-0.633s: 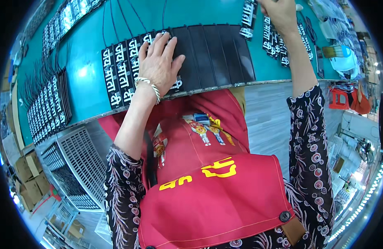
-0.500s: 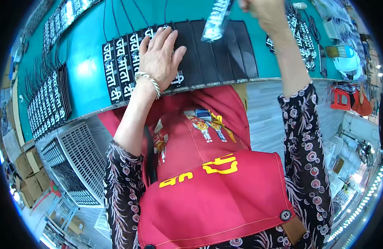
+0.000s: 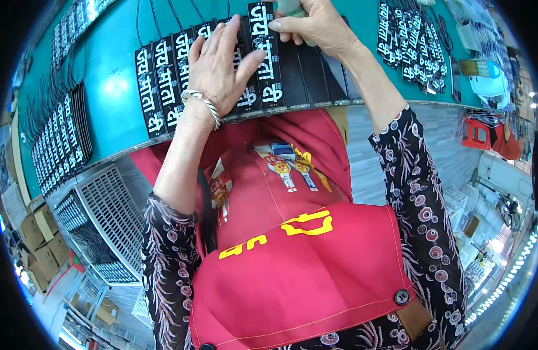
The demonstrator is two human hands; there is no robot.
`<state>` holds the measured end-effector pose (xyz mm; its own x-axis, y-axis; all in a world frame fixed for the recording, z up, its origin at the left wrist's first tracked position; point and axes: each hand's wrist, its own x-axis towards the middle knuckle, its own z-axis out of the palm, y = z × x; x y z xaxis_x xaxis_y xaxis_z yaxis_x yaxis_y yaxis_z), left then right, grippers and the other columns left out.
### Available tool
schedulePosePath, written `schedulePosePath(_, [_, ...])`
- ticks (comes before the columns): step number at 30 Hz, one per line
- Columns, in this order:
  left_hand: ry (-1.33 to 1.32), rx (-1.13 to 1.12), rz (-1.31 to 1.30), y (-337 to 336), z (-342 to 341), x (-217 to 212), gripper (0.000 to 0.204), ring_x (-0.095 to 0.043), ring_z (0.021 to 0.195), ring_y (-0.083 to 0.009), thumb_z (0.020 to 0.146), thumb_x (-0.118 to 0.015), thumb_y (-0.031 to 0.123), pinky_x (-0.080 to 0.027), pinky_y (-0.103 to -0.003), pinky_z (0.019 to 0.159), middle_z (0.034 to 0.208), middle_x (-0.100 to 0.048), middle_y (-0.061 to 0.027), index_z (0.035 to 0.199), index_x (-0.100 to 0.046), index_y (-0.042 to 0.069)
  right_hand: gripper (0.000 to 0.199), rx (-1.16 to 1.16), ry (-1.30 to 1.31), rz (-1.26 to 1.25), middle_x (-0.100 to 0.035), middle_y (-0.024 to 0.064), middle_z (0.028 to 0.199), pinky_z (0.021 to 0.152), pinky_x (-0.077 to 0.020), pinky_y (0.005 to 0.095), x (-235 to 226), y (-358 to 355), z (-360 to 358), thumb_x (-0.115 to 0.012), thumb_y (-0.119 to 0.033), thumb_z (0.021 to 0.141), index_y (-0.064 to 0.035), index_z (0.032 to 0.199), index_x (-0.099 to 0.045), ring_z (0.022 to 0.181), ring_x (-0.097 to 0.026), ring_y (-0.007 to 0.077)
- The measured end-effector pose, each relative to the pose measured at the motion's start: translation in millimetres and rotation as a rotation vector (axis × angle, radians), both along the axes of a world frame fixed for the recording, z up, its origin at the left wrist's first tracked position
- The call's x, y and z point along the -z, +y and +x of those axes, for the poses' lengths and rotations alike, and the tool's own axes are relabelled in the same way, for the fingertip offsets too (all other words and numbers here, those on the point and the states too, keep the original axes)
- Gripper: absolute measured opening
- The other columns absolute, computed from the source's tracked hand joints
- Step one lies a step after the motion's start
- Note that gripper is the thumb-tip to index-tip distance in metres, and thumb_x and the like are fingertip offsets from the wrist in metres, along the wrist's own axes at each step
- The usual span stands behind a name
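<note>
Along the near edge of the green table lies a row of black strips (image 3: 164, 83) with white lettering; thin black wires run from the far ends of several. My left hand (image 3: 218, 69) lies across the row with its fingers spread, holding nothing and covering some strips. To its right, a lettered strip (image 3: 263, 64) lies lengthwise beside plain black strips (image 3: 308, 73). My right hand (image 3: 315, 28) is closed at that strip's far right edge, the thumb touching it. A pale green piece (image 3: 289, 7) shows in its fingers, cut off by the frame edge; its kind is unclear.
Loose lettered strips (image 3: 417, 49) lie piled at the right, near black scissors (image 3: 444, 32). More wired strips (image 3: 62, 137) stand stacked at the left. A white plastic crate (image 3: 111, 216) is below the table's left part, and a red stool (image 3: 476, 134) stands at the right.
My right hand has moved left and nearer, and the glossy strip that hung tilted beneath it now lies in the row. My left hand stays spread on the strips.
</note>
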<state>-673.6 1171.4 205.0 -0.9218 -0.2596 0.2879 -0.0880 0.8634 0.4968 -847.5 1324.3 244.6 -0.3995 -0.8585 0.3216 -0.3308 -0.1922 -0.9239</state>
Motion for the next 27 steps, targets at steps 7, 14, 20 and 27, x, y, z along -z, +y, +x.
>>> schedulePosePath(7, [-0.015,0.071,-0.253,6,-1,-9,0.059,-0.039,0.142,-0.0344,0.091,-0.065,0.051,-0.026,-0.056,0.115,0.147,-0.047,-0.0173,0.143,-0.053,0.028,0.044,0.193,-0.023,0.464,-0.063,0.0053,0.077,0.054,-0.0492,0.0283,-1,-8,3,-0.075,-0.018,0.079,-0.0055,0.121,-0.065,0.061,-0.06,0.0135])
schedulePosePath(14, [-0.077,0.067,-0.284,5,-5,-18,0.055,-0.035,0.144,-0.0335,0.092,-0.063,0.053,-0.023,-0.057,0.117,0.15,-0.044,-0.0159,0.139,-0.058,0.026,0.049,0.264,-0.085,0.49,-0.061,0.0031,0.085,0.053,-0.0443,0.0227,-17,14,7,-0.071,-0.013,0.086,-0.0039,0.131,-0.057,0.067,-0.056,0.0071])
schedulePosePath(20, [-0.108,0.171,-0.311,1,-20,-32,0.059,-0.037,0.144,-0.0288,0.093,-0.061,0.048,-0.024,-0.053,0.117,0.149,-0.046,-0.0146,0.136,-0.057,0.008,0.039,0.336,0.307,0.386,-0.067,0.0034,0.101,0.071,-0.0512,0.0264,-33,49,16,-0.067,-0.012,0.088,-0.0042,0.127,-0.063,0.083,-0.062,0.0108])
schedulePosePath(27, [-0.091,0.167,-0.206,-6,-48,-29,0.044,-0.052,0.129,-0.0255,0.092,-0.066,0.037,-0.035,-0.046,0.11,0.13,-0.058,-0.0115,0.122,-0.058,0.006,0.038,0.321,0.46,0.518,-0.068,0.011,0.103,0.076,-0.0519,0.0303,-36,56,9,-0.065,-0.005,0.089,-0.006,0.127,-0.064,0.086,-0.064,0.0231])
